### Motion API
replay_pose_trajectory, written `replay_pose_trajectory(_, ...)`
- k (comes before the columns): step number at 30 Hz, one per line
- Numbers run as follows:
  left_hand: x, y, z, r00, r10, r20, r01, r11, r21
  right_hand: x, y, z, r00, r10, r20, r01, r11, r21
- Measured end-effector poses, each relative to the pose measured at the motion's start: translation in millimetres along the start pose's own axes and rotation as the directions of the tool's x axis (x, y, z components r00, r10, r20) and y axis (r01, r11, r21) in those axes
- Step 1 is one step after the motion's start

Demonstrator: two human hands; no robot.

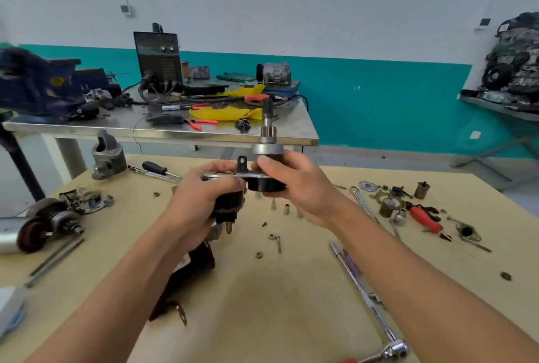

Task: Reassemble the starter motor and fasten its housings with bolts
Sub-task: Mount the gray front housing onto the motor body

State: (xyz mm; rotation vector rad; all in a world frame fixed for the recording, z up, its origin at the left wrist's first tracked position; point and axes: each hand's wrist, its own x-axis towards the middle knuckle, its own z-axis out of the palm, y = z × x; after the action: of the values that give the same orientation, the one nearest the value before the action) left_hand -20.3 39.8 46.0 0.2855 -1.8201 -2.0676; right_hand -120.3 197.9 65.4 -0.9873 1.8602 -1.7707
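Left hand (204, 190): curled around the black cylinder (229, 204), forearm raised off the table.
Right hand (297, 185): gripped the gear shaft (267, 131) (upright, toward 12 o'clock), thumb on top.

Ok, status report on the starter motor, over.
Left hand grips the solenoid. Right hand grips the black housing, pinion shaft up. Held clear above the table. Nose housing lies apart, unfitted.

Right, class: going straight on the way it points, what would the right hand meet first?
Probably the left hand, gripping the same starter assembly the right hand holds; depth is unclear.
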Motion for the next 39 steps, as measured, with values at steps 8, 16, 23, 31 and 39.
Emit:
replay_pose_trajectory(8,32.3,43.0,-50.3,0.999,0.022,-0.033,-0.004,0.883,0.468,57.1,11.1,49.6,0.984,-0.102,-0.144,0.098,0.994,-0.041)
replay_pose_trajectory(16,30.2,24.4,-79.3,0.998,0.021,-0.061,0.002,0.936,0.352,66.7,15.9,51.1,0.997,-0.038,0.07,0.034,0.998,0.06)
replay_pose_trajectory(23,38.9,25.5,-79.3,0.987,0.045,-0.156,-0.01,0.977,0.215,-10.6,57.0,78.5,0.936,0.342,-0.089,-0.353,0.888,-0.295)
replay_pose_trajectory(31,39.1,19.3,-64.3,0.988,0.075,-0.138,-0.041,0.971,0.234,0.9,62.6,137.4,0.865,0.485,-0.129,-0.467,0.684,-0.56)
replay_pose_trajectory(39,26.9,32.4,-55.1,0.992,0.073,-0.105,-0.054,0.984,0.171,22.1,74.3,167.9,0.755,0.624,-0.201,-0.589,0.781,0.208)
